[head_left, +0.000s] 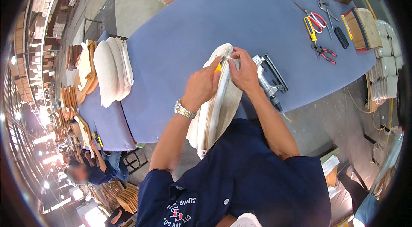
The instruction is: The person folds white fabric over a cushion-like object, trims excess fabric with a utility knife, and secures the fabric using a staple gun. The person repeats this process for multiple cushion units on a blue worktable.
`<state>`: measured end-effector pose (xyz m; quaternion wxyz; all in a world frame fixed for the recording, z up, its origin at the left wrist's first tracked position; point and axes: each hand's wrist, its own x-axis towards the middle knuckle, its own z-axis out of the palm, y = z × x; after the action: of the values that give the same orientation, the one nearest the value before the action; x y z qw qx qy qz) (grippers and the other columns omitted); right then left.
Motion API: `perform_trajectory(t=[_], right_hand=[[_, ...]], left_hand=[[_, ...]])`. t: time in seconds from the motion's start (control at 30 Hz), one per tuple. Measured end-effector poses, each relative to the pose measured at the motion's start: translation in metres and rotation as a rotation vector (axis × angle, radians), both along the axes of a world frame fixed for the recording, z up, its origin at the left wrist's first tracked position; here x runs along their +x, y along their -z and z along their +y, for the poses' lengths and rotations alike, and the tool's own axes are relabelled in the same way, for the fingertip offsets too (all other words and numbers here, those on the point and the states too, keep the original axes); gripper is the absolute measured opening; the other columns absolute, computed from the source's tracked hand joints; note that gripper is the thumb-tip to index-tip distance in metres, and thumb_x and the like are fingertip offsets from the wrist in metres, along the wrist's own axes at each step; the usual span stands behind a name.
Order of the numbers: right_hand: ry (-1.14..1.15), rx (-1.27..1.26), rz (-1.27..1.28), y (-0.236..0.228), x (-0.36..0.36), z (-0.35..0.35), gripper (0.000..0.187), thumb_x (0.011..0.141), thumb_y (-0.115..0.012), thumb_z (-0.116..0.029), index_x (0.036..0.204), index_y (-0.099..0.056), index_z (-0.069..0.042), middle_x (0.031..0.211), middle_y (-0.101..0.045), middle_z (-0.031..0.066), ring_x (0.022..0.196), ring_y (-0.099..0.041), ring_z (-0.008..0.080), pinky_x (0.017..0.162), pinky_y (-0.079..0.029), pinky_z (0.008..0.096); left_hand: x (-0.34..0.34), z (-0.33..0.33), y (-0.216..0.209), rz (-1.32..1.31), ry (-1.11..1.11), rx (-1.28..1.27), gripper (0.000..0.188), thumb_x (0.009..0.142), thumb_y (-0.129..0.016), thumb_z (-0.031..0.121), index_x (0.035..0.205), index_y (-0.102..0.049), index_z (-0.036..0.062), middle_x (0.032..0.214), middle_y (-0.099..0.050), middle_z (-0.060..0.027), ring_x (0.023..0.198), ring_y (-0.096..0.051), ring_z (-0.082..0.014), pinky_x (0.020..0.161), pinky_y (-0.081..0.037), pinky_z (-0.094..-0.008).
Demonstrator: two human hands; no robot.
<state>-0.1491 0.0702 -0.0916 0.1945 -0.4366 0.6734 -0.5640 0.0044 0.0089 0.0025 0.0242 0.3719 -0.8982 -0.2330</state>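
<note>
While the left hand [201, 85] gripped a yellow tool [218, 67], the right hand [245, 72] pinched the cushion [211, 119] near one end (a staple gun [268, 87] lay on the tabletop [171, 46]).

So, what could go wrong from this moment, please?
The left hand holds a yellow item close to the right hand; if it is sharp, a slip might hurt those fingers.
The staple gun lies beside the right forearm, near the table edge, and could be knocked.
The padded piece overhangs the edge, so it might shift.
</note>
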Motion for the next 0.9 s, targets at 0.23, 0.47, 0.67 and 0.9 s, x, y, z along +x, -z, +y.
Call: perform_trajectory(t=[0.23, 0.47, 0.67, 0.9], right_hand=[[-0.078, 0.121, 0.055, 0.003, -0.013, -0.006, 0.016, 0.097, -0.066, -0.014, 0.103, -0.058, -0.003, 0.112, -0.071, 0.0172, 0.101, -0.069, 0.0397, 0.085, -0.054, 0.0463], [0.068, 0.043, -0.252, 0.017, -0.002, -0.009, 0.014, 0.097, -0.066, -0.014, 0.097, -0.059, -0.002, 0.115, -0.074, 0.0173, 0.103, -0.07, 0.0356, 0.087, -0.053, 0.0434], [0.008, 0.183, -0.448, 0.012, -0.004, -0.013, 0.014, 0.097, -0.067, -0.016, 0.098, -0.064, -0.002, 0.118, -0.073, 0.0174, 0.111, -0.069, 0.0328, 0.097, -0.051, 0.0407], [0.02, -0.165, -0.222, -0.028, 0.003, 0.03, 0.027, 0.102, -0.063, -0.022, 0.118, -0.064, -0.001, 0.133, -0.064, 0.0168, 0.123, -0.061, 0.025, 0.103, -0.046, 0.038]], left_hand=[[-0.001, 0.004, 0.005, 0.058, -0.047, 0.028, 0.048, 0.102, -0.056, 0.021, 0.148, -0.051, 0.0085, 0.09, -0.071, -0.0226, 0.08, -0.068, -0.0426, 0.072, -0.052, -0.0508], [0.002, -0.001, 0.008, 0.089, -0.062, 0.061, 0.049, 0.102, -0.056, 0.022, 0.149, -0.05, 0.0096, 0.089, -0.071, -0.0236, 0.08, -0.068, -0.044, 0.072, -0.052, -0.0516], [0.005, -0.007, -0.007, 0.112, -0.105, 0.112, 0.056, 0.102, -0.057, 0.023, 0.155, -0.044, 0.0124, 0.093, -0.071, -0.0241, 0.075, -0.069, -0.0367, 0.074, -0.055, -0.0429], [-0.037, 0.02, -0.045, 0.477, -0.181, 0.154, 0.062, 0.1, -0.055, 0.016, 0.159, -0.037, 0.0115, 0.131, -0.065, -0.0239, 0.09, -0.071, -0.0374, 0.084, -0.058, -0.0411]])
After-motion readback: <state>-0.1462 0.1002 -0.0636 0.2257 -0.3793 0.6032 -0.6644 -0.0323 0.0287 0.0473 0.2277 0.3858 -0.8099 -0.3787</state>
